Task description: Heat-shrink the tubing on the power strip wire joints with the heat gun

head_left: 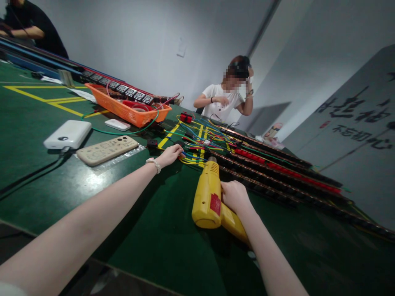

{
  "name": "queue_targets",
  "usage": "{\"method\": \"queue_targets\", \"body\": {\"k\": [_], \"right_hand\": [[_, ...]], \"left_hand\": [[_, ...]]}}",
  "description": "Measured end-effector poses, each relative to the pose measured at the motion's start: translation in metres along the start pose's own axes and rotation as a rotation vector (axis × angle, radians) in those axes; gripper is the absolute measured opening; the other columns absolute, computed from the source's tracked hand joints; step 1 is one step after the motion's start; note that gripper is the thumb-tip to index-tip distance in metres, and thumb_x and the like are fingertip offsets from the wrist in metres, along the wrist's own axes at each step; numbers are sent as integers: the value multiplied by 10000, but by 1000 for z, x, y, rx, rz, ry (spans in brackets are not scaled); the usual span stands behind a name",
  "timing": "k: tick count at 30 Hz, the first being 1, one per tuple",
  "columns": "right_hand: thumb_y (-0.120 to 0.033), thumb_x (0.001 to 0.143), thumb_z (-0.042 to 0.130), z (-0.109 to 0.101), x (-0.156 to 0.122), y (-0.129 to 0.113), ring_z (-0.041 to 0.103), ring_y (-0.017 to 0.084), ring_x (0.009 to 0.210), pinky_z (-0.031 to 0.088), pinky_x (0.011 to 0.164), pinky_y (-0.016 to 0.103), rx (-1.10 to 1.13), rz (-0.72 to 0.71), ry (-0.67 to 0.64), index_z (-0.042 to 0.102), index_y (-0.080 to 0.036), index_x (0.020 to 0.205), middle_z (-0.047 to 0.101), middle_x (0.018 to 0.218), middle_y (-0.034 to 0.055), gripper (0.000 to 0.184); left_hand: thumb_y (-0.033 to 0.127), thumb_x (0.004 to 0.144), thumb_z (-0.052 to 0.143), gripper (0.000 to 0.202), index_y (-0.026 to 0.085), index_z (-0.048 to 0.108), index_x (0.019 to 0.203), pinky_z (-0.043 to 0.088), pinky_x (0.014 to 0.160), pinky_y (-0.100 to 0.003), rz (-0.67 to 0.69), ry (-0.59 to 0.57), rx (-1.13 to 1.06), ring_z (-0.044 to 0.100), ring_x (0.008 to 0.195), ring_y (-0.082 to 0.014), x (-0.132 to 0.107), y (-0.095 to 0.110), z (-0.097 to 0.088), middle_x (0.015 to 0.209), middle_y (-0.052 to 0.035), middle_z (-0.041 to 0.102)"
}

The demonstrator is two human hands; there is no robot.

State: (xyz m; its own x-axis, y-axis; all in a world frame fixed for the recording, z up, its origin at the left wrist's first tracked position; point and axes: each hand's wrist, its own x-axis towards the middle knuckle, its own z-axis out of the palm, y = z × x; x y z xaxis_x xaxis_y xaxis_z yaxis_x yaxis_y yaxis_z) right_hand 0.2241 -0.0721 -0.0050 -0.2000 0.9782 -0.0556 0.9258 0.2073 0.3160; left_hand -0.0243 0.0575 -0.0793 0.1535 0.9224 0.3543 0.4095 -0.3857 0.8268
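Note:
My right hand (pixel 235 196) is wrapped round the handle of a yellow heat gun (pixel 207 193), whose nozzle points away from me at a tangle of coloured wires (pixel 200 142). My left hand (pixel 170 155) reaches forward with its fingers closed in a pinch on the wires at the near left of the tangle. A beaded bracelet sits on that wrist. The wires run into several long dark strips (pixel 277 168) with red sections, lying side by side on the green table (pixel 160 238).
A beige phone (pixel 106 149), a white power bank (pixel 68 135) and a small white device (pixel 117 124) lie to the left. An orange basket (pixel 123 109) holds cables and sockets. A person in white sits across; another person's arm shows at top left.

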Motion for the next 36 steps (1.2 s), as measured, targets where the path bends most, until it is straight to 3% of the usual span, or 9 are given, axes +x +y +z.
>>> {"method": "queue_targets", "body": {"k": [9,14,22,36], "right_hand": [[-255,791,328,0,-1,0,559,145,856,330,833,266,2,-12,27,610,-193,919,611,890,72,316],[-275,801,342,0,1,-10,556,130,882,326,844,248,15,-41,18,613,-174,933,606,902,83,318],[-267,811,318,-1,4,-17,554,136,907,338,848,253,11,-57,-6,614,-171,935,605,902,84,335],[-292,816,341,-2,6,-18,556,126,901,350,862,223,0,-64,-25,619,-143,952,603,931,101,343]], "left_hand": [[309,870,337,253,116,493,918,437,623,-181,-46,-23,-64,578,652,-90,-3,8,-2,722,-45,625],[315,872,343,239,127,484,918,424,555,-163,-62,-34,-44,539,561,-69,-4,8,-1,773,-47,640],[285,852,383,259,129,587,877,380,640,-173,-6,88,221,558,751,-103,-5,8,-3,870,-52,631],[303,865,362,264,127,557,892,385,607,-159,-13,57,124,557,681,-80,-6,11,-5,792,-30,639]]}}
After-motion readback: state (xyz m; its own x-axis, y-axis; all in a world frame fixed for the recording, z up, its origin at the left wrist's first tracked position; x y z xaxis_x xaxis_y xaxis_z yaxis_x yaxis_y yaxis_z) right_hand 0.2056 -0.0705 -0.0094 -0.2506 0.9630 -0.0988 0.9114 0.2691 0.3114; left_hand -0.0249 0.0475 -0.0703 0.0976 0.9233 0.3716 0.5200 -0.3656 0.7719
